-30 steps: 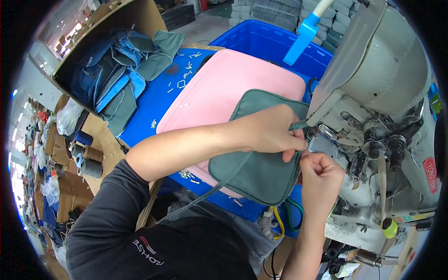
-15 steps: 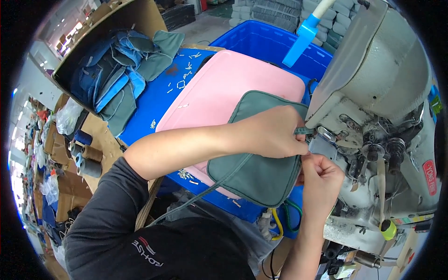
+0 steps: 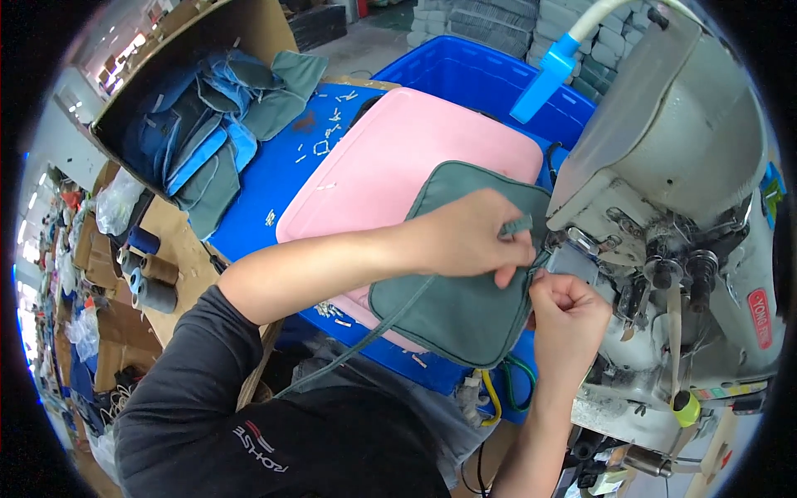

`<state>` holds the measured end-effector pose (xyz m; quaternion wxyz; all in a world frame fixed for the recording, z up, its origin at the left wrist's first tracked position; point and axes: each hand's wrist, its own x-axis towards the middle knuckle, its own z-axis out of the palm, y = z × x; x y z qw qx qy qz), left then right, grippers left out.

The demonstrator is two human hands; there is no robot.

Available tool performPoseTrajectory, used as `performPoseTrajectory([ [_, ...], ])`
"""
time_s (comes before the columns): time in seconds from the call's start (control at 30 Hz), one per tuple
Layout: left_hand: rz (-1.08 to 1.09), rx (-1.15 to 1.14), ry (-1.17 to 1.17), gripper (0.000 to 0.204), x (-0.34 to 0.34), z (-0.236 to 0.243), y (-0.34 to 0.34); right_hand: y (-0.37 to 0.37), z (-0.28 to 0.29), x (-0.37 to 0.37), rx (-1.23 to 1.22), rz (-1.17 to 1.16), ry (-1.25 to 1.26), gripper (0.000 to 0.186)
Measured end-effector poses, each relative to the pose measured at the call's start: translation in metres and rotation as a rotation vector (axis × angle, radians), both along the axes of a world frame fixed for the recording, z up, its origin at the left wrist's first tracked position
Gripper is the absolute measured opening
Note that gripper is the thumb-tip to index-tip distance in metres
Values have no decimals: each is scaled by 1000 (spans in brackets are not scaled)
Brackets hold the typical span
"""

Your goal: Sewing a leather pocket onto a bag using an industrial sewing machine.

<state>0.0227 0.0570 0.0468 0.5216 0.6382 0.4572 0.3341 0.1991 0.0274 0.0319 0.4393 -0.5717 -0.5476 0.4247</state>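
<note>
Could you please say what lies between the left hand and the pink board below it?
In the head view, the green fabric piece lies between them, overlapping the pink board under the left hand; whether that hand touches it is unclear.

A grey floor [image 3: 365, 39] ran back to stacked grey bundles [image 3: 490, 31] behind the blue-topped worktable [image 3: 259, 207]; at left, beyond a wooden tabletop [image 3: 188, 253], a pale wall panel [image 3: 79, 155] rose and small strip lights [image 3: 33, 200] glowed
</note>
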Motion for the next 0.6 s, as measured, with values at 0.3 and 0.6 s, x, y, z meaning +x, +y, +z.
performPoseTrajectory([
  [0.3, 83, 81, -31, 17, 11, -10, -4, -3, -5, -1, 15, -37, 72, 13],
  [0.6, 23, -59, 56, 21, 11, 6, -6, -5, -13, 4, 49, 14, 132, 12],
])
